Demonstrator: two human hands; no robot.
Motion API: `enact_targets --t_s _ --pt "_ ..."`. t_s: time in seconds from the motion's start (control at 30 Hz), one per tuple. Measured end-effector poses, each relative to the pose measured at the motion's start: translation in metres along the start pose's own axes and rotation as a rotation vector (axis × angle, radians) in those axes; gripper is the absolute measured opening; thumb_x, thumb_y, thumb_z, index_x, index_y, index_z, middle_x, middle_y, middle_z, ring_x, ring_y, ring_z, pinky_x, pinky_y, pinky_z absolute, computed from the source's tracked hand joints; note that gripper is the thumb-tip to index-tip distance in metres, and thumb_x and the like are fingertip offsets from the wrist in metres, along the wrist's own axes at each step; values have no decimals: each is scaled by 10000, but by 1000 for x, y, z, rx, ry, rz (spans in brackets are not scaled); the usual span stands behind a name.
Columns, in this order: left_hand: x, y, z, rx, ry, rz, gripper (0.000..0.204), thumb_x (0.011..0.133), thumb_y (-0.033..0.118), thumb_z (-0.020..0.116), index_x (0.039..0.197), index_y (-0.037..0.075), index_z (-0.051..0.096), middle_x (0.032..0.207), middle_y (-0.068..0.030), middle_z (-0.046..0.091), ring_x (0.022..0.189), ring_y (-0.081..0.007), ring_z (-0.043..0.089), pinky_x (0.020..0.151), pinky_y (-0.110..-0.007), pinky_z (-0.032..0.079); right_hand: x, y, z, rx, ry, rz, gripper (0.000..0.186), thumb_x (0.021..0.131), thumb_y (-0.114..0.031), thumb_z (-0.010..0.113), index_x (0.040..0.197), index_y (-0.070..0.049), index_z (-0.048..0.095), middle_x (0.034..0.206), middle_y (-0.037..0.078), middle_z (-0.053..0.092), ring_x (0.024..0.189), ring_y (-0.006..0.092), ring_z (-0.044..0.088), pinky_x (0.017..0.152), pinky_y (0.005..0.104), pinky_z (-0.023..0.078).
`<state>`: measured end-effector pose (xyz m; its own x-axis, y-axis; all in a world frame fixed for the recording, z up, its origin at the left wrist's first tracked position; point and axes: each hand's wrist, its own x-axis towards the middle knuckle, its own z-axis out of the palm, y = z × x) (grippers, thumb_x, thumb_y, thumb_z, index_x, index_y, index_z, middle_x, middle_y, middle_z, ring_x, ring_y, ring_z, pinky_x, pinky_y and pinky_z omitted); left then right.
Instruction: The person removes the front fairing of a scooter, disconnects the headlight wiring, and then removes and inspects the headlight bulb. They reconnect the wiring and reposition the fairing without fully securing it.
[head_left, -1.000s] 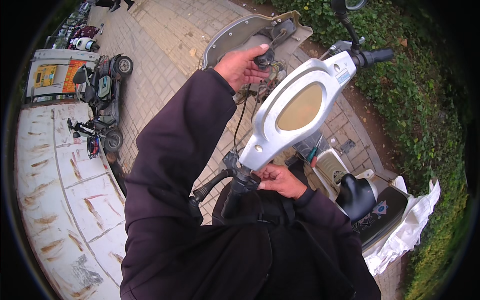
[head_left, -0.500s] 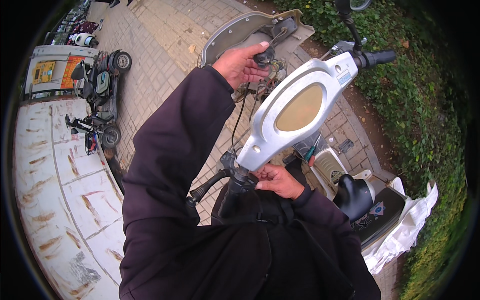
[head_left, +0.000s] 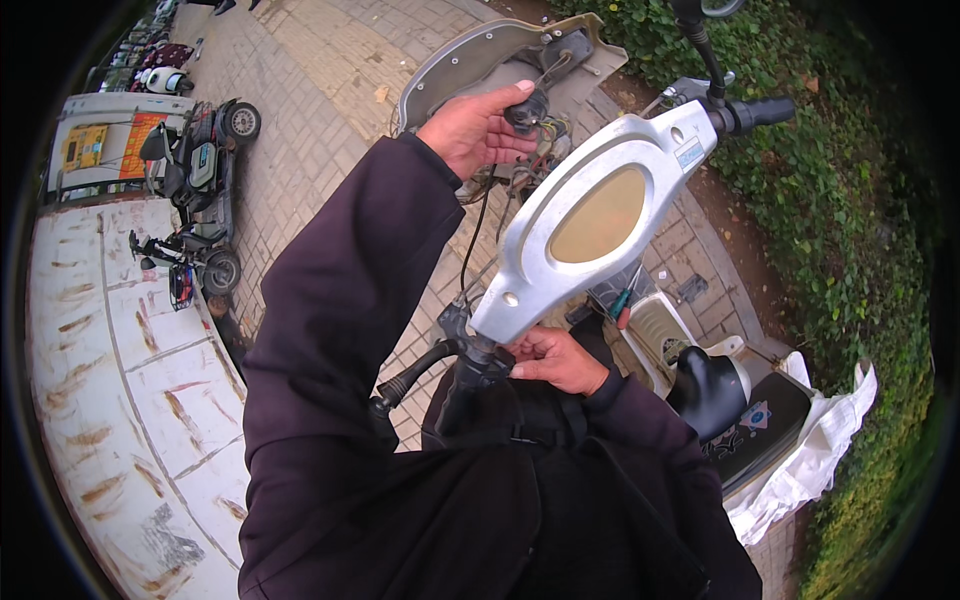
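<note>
The silver handlebar cover (head_left: pixel 540 240) of a scooter, with a tan oval display window, slants across the middle. Beyond it, my left hand (head_left: pixel 480 132) grips a round black part (head_left: pixel 526 112) with its thumb on top. Wires (head_left: pixel 545 150) hang in a loose bundle beside those fingers. Under the cover's lower end, my right hand (head_left: pixel 558 362) is closed at the black switch housing (head_left: pixel 488 358) by the left handlebar grip (head_left: pixel 458 405). Its fingertips are partly hidden by the housing. A detached grey front panel (head_left: pixel 470 65) lies past the left hand, inner side up.
A teal-handled screwdriver (head_left: pixel 622 305) rests near the scooter's footboard (head_left: pixel 660 335). The black seat (head_left: pixel 708 395) and a white plastic sheet (head_left: pixel 815 465) are at the lower right. Hedge (head_left: pixel 830 250) borders the right. Parked scooters (head_left: pixel 200 170) and a rusty white panel (head_left: pixel 110 380) are at left.
The view has shifted very slightly. Both hands keep their hold in nearly the same places.
</note>
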<state>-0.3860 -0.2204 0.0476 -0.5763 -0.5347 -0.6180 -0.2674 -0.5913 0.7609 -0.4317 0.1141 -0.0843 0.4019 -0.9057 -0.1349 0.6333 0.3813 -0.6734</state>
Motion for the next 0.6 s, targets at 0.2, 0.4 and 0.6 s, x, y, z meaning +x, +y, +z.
enact_targets --t_s 0.2,0.4,0.6 --pt "-1 0 4 -46 -53 4 416 998 450 764 1178 80 703 1034 -121 765 931 -231 751 865 -364 616 -9 -10 -3 -26 39 16 399 993 -97 777 1348 22 640 1257 97 718 1141 138 680 1012 320 540" --pt "-2 3 10 -32 -48 29 400 1003 434 757 1177 78 703 1017 -116 766 928 -225 755 876 -362 616 -58 -79 0 -477 377 -128 210 980 -87 766 1137 50 742 980 113 779 869 151 748 787 285 584" --pt "-13 17 18 150 -4 36 456 991 496 749 1071 47 727 920 -105 761 863 -218 757 864 -353 618 -37 -229 14 -1056 682 -541 98 907 5 777 997 33 751 882 89 729 754 159 688 683 293 529"
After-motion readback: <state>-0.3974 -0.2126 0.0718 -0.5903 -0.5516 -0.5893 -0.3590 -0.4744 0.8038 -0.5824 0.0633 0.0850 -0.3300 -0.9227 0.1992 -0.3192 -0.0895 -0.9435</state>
